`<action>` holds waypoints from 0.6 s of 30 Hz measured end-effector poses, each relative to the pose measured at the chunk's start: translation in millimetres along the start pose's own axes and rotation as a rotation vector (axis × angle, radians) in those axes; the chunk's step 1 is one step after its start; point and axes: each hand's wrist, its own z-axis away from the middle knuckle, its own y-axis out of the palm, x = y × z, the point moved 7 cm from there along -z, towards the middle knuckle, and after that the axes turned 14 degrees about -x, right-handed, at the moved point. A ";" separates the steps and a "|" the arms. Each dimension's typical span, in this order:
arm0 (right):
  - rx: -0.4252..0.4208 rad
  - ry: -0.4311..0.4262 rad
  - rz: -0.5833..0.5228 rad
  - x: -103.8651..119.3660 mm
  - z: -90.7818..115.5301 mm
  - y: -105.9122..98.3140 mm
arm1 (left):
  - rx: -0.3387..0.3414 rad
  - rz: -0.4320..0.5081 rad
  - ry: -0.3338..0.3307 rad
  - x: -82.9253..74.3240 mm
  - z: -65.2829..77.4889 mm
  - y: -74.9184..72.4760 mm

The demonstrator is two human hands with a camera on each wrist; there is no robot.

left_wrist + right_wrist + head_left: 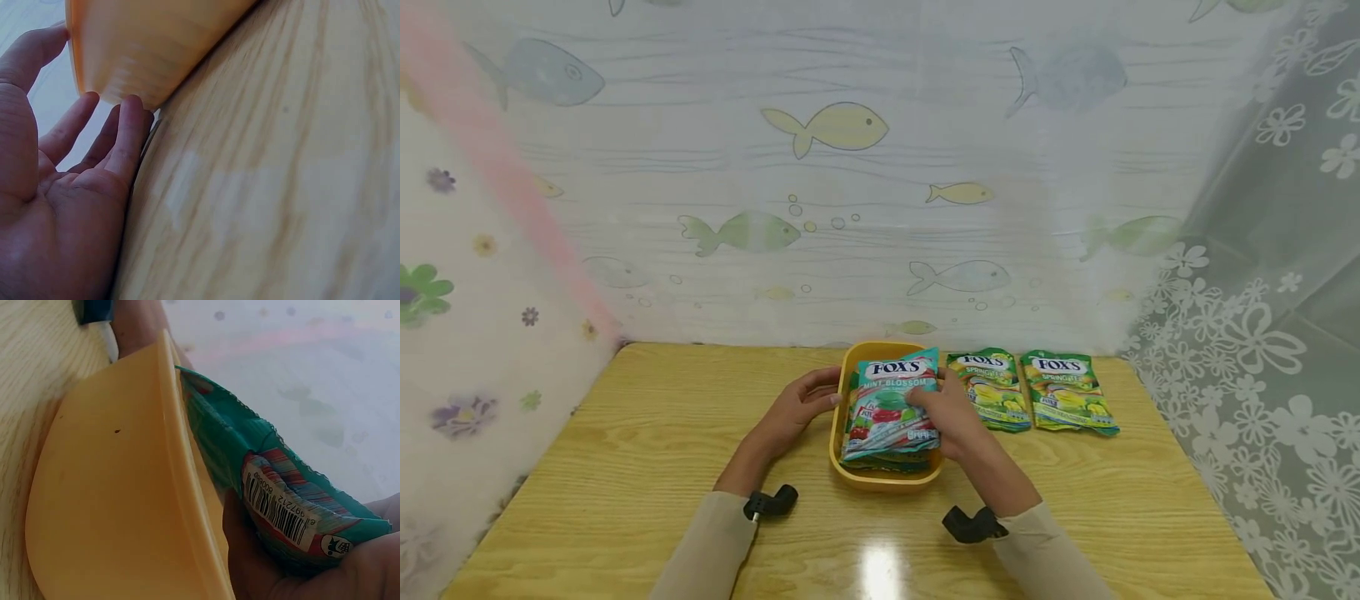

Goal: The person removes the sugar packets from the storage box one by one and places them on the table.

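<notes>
Right hand (pixel 955 417) gripping the Fox's Mint Blossom bag (pixel 880 429) by its side, bag tilting at yellow bin's (pixel 887 484) mouth, mostly hiding green packaging (pixel 898 462) beneath, left hand (pixel 792 410) relaxing part-spread, touching bin's left wall, two Fox's Spring Tea bags (pixel 992 400) lying rightward on wooden table (pixel 625 450).

Tub (pixel 887 483): plain yellow-orange.
Upper bag (pixel 883 429) in the tub: teal, with red-and-white stripes, red cherries and a touch of bright green.
Two bags (pixel 1067 398) right of the tub: green and yellow, matching.
Table (pixel 625 433) under the tub: light-brown wood grain.
Curtain (pixel 850 192) behind the tub: whitish, with yellow, green and blue fish and thin wavy lines.
Sleeves (pixel 707 542) in front of the tub: plain beige.
</notes>
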 end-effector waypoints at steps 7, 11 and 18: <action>0.005 0.020 -0.031 0.4 4.4 -7.6 | -0.002 0.002 -0.012 0.9 -0.6 0.5; 0.002 0.019 -0.027 1.4 7.5 -11.3 | -0.006 0.002 -0.012 0.2 -0.7 0.5; 0.004 0.004 -0.035 5.8 14.1 -15.6 | -0.006 0.010 -0.013 -0.1 0.7 0.2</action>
